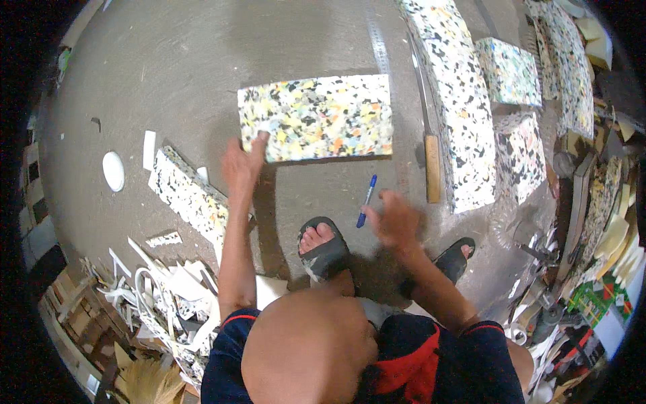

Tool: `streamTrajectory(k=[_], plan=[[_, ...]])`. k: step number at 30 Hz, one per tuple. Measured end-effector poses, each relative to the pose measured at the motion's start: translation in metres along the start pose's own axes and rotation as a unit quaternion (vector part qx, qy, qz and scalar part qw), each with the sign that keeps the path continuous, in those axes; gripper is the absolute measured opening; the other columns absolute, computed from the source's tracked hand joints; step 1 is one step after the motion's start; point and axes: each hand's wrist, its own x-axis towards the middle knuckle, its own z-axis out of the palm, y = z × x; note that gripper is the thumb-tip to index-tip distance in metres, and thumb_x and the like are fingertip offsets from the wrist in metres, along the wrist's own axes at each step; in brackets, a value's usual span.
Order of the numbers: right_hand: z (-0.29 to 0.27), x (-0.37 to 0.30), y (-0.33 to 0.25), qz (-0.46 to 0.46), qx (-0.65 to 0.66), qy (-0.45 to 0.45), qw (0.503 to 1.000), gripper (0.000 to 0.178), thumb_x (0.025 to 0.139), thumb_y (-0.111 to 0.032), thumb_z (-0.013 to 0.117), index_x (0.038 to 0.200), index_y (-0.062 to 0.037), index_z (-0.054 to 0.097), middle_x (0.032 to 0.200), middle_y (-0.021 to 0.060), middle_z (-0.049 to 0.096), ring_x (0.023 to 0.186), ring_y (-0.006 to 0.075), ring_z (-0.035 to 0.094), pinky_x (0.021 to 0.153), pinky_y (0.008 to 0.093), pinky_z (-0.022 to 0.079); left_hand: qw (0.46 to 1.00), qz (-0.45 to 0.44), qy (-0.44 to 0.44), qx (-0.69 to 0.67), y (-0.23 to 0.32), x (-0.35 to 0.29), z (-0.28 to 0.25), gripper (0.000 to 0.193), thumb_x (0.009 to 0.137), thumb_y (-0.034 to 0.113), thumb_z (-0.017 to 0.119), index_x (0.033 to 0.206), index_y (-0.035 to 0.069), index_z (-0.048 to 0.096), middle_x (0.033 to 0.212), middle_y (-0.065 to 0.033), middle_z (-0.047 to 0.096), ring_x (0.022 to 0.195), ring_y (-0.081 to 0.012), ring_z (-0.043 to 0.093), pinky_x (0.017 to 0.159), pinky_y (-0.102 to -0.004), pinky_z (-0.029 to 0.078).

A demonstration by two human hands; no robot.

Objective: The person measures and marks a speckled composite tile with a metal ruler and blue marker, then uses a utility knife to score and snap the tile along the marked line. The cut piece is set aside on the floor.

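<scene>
My left hand [245, 165] grips the lower left corner of a rectangular speckled foam block [323, 118], thumb on top and fingers at its left side. The block is white with black, yellow and orange flecks. Below its right part is a blue-and-white pen [367, 200], slanted. Close at the pen's right is my right hand [397, 219], slightly blurred, thumb and forefinger apart. The thumb tip is at the pen, but I cannot tell whether it touches. Farther right, a long knife with a wooden handle [433, 168] lies on the floor.
A steel ruler [378, 44] extends beyond the block. Long speckled foam strips [461, 108] and smaller foam blocks [508, 71] line the right side. At left lie another foam strip [188, 192], a white oval piece [114, 171] and piled white offcuts [182, 286]. My sandalled foot [323, 246] stands below the block.
</scene>
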Motion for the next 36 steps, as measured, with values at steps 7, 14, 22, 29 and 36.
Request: streamTrajectory(k=[7,14,22,29,36], plan=[[0.024,0.004,-0.007,0.051,0.108,-0.008,0.993,0.039,0.084,-0.011,0.068,0.121,-0.0046,0.058,0.094,0.0176,0.066,0.085,0.0409,0.066,0.074,0.0496,0.052,0.99,-0.091,-0.034,-0.102,-0.016,-0.047,0.008,0.059,0.089,0.055,0.066,0.094,-0.004,0.068,0.082,-0.0262,0.068,0.082,-0.0475,0.065,0.078,-0.0487,0.051],[0.018,0.012,-0.004,-0.045,0.023,0.019,0.999,0.035,0.08,-0.004,0.061,0.114,0.0008,0.057,0.092,0.0261,0.062,0.085,0.0462,0.063,0.076,0.0534,0.049,0.974,-0.093,-0.013,-0.205,-0.017,-0.057,0.012,0.057,0.085,0.053,0.072,0.088,-0.003,0.062,0.078,-0.0242,0.066,0.076,-0.042,0.066,0.07,-0.0479,0.05],[-0.006,0.041,0.02,-0.022,-0.046,0.1,0.994,0.037,0.084,-0.016,0.07,0.114,0.0009,0.056,0.103,0.027,0.06,0.1,0.048,0.058,0.089,0.054,0.045,0.943,-0.059,0.029,-0.325,-0.038,-0.074,0.025,0.042,0.094,0.038,0.07,0.11,-0.001,0.066,0.083,-0.0118,0.068,0.077,-0.0218,0.068,0.067,-0.0388,0.052],[-0.024,0.073,0.035,0.017,-0.043,0.066,0.997,0.04,0.081,-0.022,0.079,0.107,0.0028,0.062,0.09,0.0236,0.067,0.087,0.0432,0.065,0.079,0.0495,0.049,0.903,-0.152,0.205,-0.347,-0.066,-0.095,0.008,0.034,0.097,0.02,0.065,0.122,-0.003,0.062,0.099,-0.0137,0.07,0.076,-0.0203,0.068,0.069,-0.0345,0.055],[-0.018,0.087,0.054,0.046,-0.073,0.067,0.994,0.042,0.071,-0.021,0.085,0.1,0.003,0.065,0.084,0.0192,0.068,0.079,0.0381,0.065,0.076,0.0464,0.051,0.859,-0.266,0.331,-0.285,-0.107,-0.115,-0.027,0.05,0.094,0.016,0.067,0.137,-0.003,0.051,0.125,-0.0186,0.062,0.086,-0.022,0.066,0.076,-0.0347,0.054]])
